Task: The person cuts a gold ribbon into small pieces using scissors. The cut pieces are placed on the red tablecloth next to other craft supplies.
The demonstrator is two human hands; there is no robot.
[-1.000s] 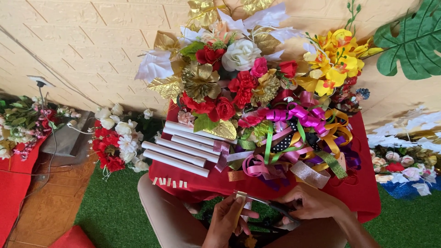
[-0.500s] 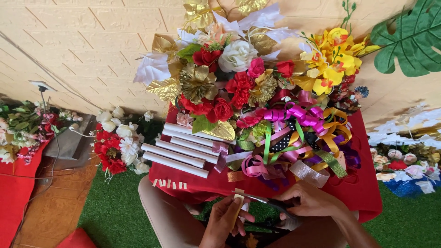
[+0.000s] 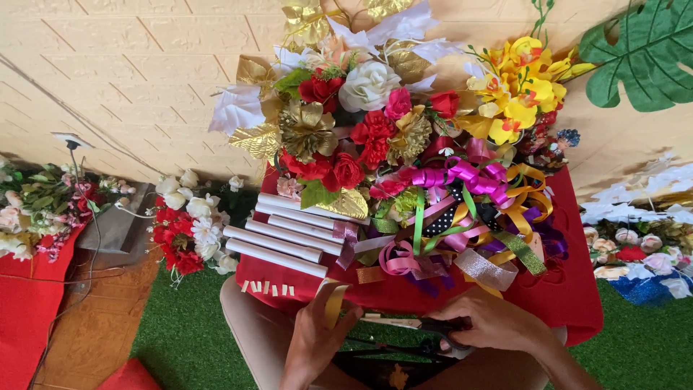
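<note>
My left hand pinches a strip of gold ribbon at the near edge of a red-covered table. My right hand grips black-handled scissors, whose blades point left toward the ribbon. Just beyond both hands lies a heap of loose ribbons in pink, purple, gold, green and polka-dot black. Several white paper rolls lie side by side at the left of the table, with small cut strips along its front edge.
A big bouquet of red, white and gold artificial flowers fills the back of the table, yellow orchids at the right. More flowers sit on the green turf at left and right. A cream brick-pattern wall stands behind.
The gold ribbon in my left hand has lifted slightly and the scissors have closed in on it from the right. The view has shifted a little.
</note>
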